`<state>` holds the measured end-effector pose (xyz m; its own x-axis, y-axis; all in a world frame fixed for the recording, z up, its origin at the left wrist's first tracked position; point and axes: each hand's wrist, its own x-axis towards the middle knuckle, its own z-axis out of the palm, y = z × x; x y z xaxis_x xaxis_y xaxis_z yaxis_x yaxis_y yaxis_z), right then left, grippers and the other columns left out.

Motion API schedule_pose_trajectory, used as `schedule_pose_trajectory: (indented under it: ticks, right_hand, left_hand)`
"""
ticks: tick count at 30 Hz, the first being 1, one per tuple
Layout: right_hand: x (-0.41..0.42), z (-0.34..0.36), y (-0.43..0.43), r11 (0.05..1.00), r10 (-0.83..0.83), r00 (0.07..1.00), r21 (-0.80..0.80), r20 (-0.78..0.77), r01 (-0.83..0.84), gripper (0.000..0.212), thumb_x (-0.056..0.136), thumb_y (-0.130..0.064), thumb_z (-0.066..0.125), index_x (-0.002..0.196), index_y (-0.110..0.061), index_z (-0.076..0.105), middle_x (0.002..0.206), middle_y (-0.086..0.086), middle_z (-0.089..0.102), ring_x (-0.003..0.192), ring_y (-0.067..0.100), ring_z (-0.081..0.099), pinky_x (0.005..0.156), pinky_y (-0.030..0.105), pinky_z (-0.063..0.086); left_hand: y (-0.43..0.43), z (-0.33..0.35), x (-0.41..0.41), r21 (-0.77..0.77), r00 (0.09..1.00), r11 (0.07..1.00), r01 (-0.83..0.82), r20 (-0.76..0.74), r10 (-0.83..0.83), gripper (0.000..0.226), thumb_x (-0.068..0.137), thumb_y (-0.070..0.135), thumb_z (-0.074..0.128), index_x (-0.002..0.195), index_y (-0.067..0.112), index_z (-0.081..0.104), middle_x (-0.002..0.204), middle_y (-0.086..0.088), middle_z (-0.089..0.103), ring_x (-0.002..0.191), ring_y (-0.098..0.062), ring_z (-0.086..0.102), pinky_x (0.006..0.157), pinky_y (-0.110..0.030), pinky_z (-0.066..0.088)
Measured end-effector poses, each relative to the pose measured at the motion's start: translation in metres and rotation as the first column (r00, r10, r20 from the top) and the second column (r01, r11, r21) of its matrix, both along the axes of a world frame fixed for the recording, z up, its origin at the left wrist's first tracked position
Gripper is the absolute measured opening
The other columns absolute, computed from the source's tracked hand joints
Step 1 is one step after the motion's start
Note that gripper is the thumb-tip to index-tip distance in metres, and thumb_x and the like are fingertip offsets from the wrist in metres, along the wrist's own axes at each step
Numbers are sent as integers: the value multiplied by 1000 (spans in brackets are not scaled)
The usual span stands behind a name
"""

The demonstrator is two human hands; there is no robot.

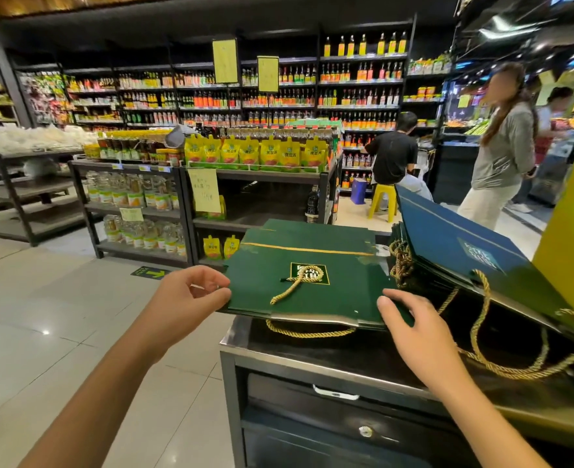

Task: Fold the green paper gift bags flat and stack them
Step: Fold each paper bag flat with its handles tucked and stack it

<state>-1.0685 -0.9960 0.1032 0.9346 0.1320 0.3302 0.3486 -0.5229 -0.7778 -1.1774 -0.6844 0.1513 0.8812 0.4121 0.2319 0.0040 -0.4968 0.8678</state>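
A stack of flattened green paper gift bags (312, 265) with gold rope handles lies on the near left corner of a dark counter (329, 359). My left hand (191, 295) pinches the stack's left edge between curled fingers and thumb. My right hand (410, 319) lies on the stack's near right corner, fingers fairly straight, thumb on top. To the right, more bags (464, 251) lean tilted in a row; their faces look blue-green, and their gold handles (481, 332) trail over the counter.
The counter has a metal rim and drawers (336, 393) below. A yellow pillar (572, 238) stands at the right. Store shelves with bottles and yellow pouches (255, 153) fill the background. Two people (501, 146) stand in the aisle behind; tiled floor (59, 315) lies to the left.
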Motion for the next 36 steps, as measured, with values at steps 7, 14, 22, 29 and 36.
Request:
schedule_pose_trajectory:
  ticks: [7, 14, 22, 29, 36]
  right_hand:
    - [4, -11, -2, 1000, 16, 999, 25, 29, -16, 41, 98, -48, 51, 135, -32, 59, 143, -5, 50, 124, 4, 41, 101, 29, 34]
    - [5, -14, -5, 999, 40, 999, 19, 24, -41, 39, 100, -47, 51, 136, -32, 58, 139, -7, 50, 124, 3, 42, 102, 27, 33]
    - [4, -15, -4, 1000, 19, 998, 11, 55, -20, 35, 100, -42, 53, 132, -30, 61, 136, -9, 50, 123, 1, 42, 103, 24, 32]
    - [-3, -19, 2, 995, -95, 952, 0, 289, 99, 22, 96, -33, 60, 111, -23, 73, 125, -10, 55, 126, 11, 45, 106, 34, 33]
    - [-13, 7, 16, 992, 41, 920, -129, 389, 11, 44, 92, -67, 47, 97, -33, 74, 95, -21, 65, 103, -3, 51, 96, 32, 26]
  left_hand:
    - [-22, 22, 37, 525, 1000, 851, 8, -22, 5, 10, 94, 31, 68, 104, 31, 68, 101, 8, 64, 100, -14, 60, 89, -36, 51]
    - [-67, 34, 96, 681, 951, 694, 236, -310, -19, 56, 87, 58, 69, 121, 13, 70, 114, -3, 70, 101, -20, 66, 87, -37, 57]
    - [-78, 25, 117, 724, 929, 633, 274, -370, 21, 17, 100, 28, 62, 99, 13, 70, 99, -7, 71, 87, -25, 65, 75, -36, 53]
    - [-92, 29, 94, 359, 919, 854, 378, -255, -300, 24, 105, 21, 53, 119, 12, 71, 96, 1, 67, 84, -11, 58, 76, -22, 46]
    - [-108, 32, 84, 132, 881, 874, 468, -144, -450, 15, 103, 23, 57, 98, 21, 71, 85, 3, 71, 76, -5, 62, 71, -21, 48]
